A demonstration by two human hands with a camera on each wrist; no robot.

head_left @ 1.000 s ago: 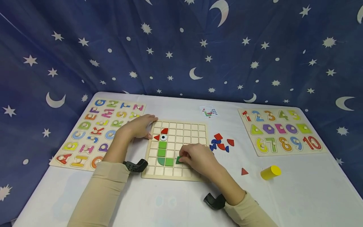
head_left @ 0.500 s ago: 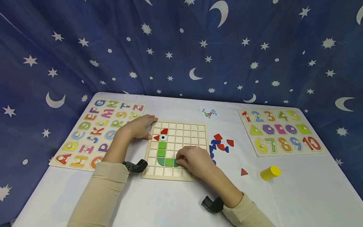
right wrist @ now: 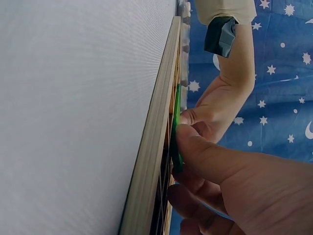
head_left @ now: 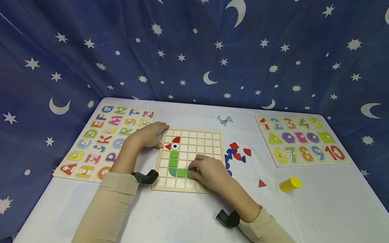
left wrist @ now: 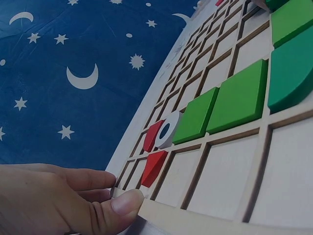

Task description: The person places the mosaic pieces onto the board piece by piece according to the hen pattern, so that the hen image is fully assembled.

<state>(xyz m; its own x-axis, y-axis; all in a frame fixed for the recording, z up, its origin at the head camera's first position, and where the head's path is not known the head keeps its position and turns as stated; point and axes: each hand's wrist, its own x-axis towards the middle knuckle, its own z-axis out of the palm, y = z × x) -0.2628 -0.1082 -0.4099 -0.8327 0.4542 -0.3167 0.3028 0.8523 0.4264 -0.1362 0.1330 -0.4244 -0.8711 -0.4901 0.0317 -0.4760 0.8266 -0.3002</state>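
A wooden grid board (head_left: 200,140) lies in the middle of the white table. It holds a red triangle, an eye disc (head_left: 175,146) and a green column that bends right along a lower row (head_left: 181,173). My right hand (head_left: 199,168) pinches a green piece (head_left: 190,173) at the right end of that row. In the right wrist view the thumb (right wrist: 215,156) lies on the green piece (right wrist: 176,122), which stands edge-on against the board. My left hand (head_left: 155,135) rests with relaxed fingers on the board's upper left corner, and its thumb (left wrist: 122,203) touches the board's edge (left wrist: 195,218).
An alphabet puzzle (head_left: 106,141) lies to the left and a number puzzle (head_left: 301,140) to the right. Loose red and blue pieces (head_left: 237,153) sit beside the board, with a red triangle (head_left: 262,184) and a yellow cylinder (head_left: 290,184) nearer. A pattern card (head_left: 224,119) lies behind the board.
My right hand moved left and down, bringing the tilted green piece down into the row beside the other green pieces. The left hand stayed put.
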